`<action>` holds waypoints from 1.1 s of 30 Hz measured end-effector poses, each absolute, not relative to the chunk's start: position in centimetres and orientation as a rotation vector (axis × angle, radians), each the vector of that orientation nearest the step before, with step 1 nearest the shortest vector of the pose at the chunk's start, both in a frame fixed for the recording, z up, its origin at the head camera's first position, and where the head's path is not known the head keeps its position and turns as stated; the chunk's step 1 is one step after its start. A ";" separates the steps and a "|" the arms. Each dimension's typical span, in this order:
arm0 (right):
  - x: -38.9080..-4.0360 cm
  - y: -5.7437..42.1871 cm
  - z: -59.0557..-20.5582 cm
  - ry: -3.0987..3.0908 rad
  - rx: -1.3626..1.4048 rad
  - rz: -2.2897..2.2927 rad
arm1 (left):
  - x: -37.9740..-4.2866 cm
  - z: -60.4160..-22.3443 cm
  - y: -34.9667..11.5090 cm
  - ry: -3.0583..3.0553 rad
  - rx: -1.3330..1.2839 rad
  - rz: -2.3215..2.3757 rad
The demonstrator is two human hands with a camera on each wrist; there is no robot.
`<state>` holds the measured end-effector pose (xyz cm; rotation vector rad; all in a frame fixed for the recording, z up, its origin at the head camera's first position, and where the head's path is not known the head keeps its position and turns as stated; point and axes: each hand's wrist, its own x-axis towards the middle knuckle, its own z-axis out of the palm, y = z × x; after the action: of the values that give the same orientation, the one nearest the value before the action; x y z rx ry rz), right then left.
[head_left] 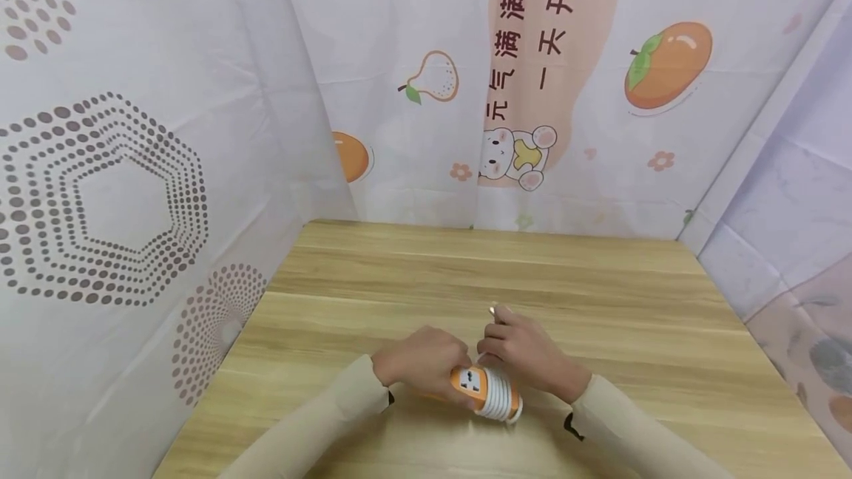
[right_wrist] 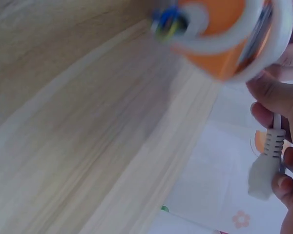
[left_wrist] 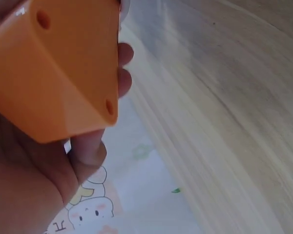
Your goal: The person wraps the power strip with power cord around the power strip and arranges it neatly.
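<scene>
In the head view an orange power strip [head_left: 458, 376] with a white socket face is held above the near part of the table. Its white cord [head_left: 497, 395] is wound in several turns around the right-hand end. My left hand [head_left: 426, 362] grips the other end; the left wrist view shows fingers and thumb around the orange casing [left_wrist: 80, 63]. My right hand [head_left: 526, 352], close beside the coils, pinches the cord's free end. From its curled fingers the white plug [right_wrist: 264, 175] sticks out. Blue and yellow-green wire ends [right_wrist: 168, 22] show at the strip's end in the right wrist view.
A wood-grain table [head_left: 373, 265] lies under both hands. Printed white curtains stand at its back [head_left: 413, 154], left [head_left: 253, 168] and right [head_left: 765, 220] edges.
</scene>
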<state>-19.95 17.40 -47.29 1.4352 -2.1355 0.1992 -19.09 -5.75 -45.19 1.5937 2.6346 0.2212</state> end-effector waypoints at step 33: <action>-18.7 15.5 -45.0 -2.455 0.996 0.271 | -23.1 -47.9 -5.5 3.247 1.151 0.153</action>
<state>-18.70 15.46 -45.02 0.9960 -2.4546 0.2710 -23.08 -5.53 -47.93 1.1513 3.2466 0.1534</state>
